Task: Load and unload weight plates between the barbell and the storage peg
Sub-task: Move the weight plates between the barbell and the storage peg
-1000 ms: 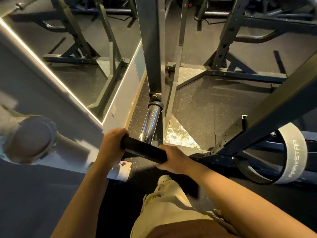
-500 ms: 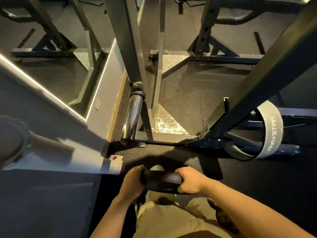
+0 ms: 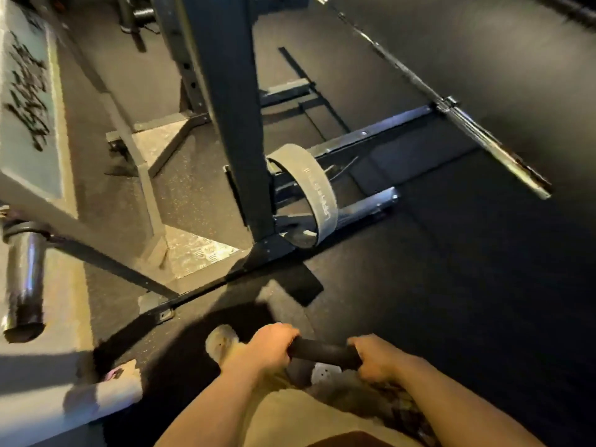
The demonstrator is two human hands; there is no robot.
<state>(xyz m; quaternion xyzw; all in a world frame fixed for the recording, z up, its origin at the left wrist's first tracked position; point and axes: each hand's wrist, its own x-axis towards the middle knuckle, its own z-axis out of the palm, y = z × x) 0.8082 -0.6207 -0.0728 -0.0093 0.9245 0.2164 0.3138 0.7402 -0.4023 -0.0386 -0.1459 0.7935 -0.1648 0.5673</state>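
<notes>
pale lettering on the grey lifting belt [image 3: 317,195] too blurred to read, no other text

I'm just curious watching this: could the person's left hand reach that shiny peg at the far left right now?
Probably not right away. The left hand and right hand both grip the black weight plate, so neither is free. The peg lies well off to the left, though nothing seems to block the way.

Rack upright [image 3: 225,124] blocks ahead; bare floor [image 3: 467,285] lies rightward.
</notes>
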